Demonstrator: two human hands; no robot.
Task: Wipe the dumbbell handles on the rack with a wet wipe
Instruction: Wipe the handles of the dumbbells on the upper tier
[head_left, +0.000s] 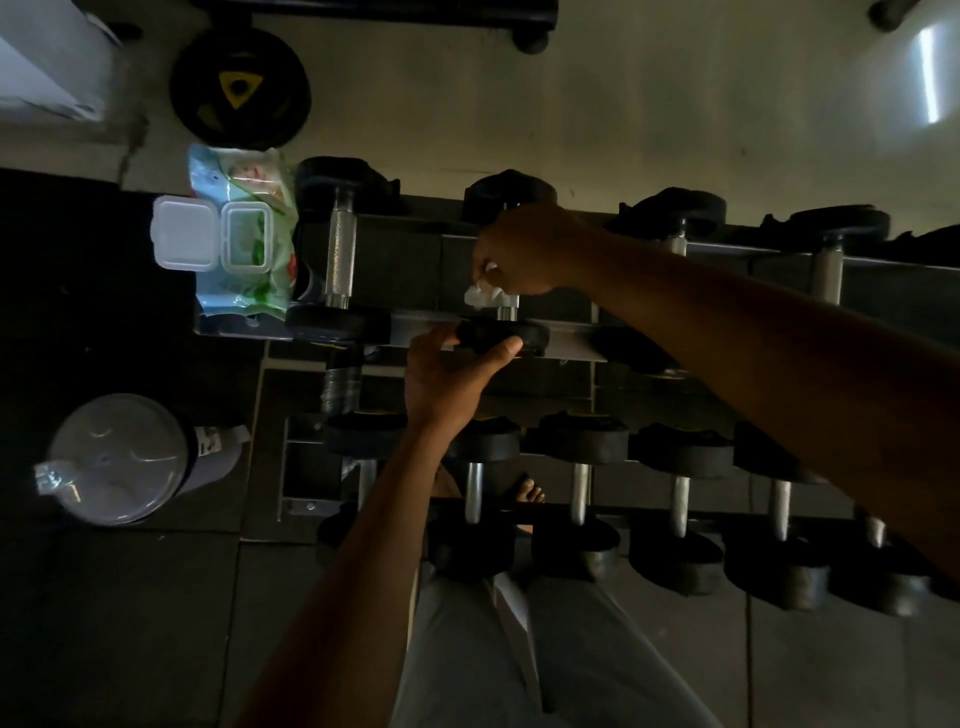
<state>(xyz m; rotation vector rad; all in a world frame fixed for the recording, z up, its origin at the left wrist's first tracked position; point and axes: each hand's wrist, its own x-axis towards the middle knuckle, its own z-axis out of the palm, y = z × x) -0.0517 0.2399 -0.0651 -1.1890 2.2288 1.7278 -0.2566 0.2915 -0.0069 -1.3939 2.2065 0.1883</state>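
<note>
Head view only. Dumbbells sit in two tiers on a metal rack (571, 340), handles running front to back. On the upper tier, the second dumbbell (501, 332) from the left is under attention. Right hand (519, 249) reaches in from the right, its fingers curled round the chrome handle of this dumbbell with a white wet wipe (480, 296) bunched between fingers and handle; part of the wipe protrudes at the near end of the handle, just above the front weight head. Left hand (447, 374) comes up from below and grips the near black weight head of the same dumbbell, thumb on its right side and fingers on its left edge.

Leftmost upper dumbbell (340, 254) lies untouched, its knurled handle fully exposed. Directly to its left, at the end of the rack, rests a wet-wipe pack (244, 291) with its white flip lid (184, 234) open. Further upper dumbbells to the right are partly hidden by the right forearm. Lower tier carries a row of dumbbells (576, 467) with black heads and chrome handles.

On the dark floor left of the rack stands a grey lidded container (119, 457). A black weight plate (239, 96) with a yellow mark lies beyond the pack. Lighting is dim; fine detail is not discernible.
</note>
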